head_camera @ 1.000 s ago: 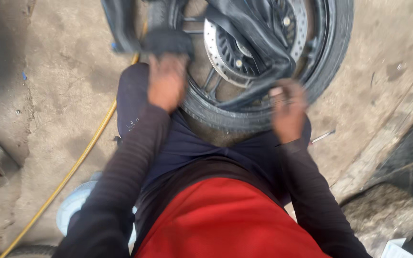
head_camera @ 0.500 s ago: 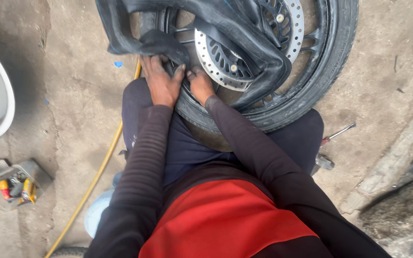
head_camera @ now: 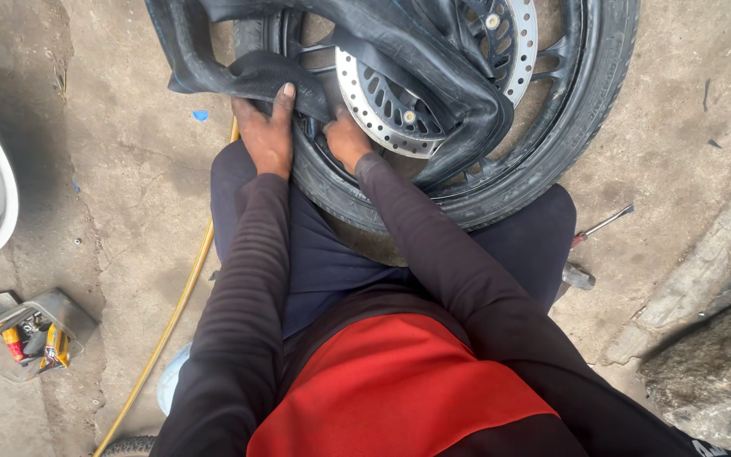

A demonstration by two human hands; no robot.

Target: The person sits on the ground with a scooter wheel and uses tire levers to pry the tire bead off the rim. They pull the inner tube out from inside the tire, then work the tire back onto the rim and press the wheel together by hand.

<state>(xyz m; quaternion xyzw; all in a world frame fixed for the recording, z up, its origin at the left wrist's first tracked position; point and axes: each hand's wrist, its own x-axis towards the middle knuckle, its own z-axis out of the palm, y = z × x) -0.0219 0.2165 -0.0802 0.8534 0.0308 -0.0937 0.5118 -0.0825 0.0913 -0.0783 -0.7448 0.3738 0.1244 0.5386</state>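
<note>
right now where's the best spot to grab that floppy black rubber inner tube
Probably the loose fold of the floppy black rubber inner tube bulging beyond the rim's left edge, approached from the left. It hangs free there, while the rest drapes over the silver brake disc. The left hand already presses that fold.

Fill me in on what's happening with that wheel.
A person crouches over a motorcycle wheel lying flat on the concrete floor, its brake disc facing up. A black inner tube is draped loosely across the wheel. The left hand grips a fold of the tube at the rim, and the right hand presses in beside it against the tyre edge. A yellow hose runs past the left knee, and a screwdriver lies to the right.
</note>
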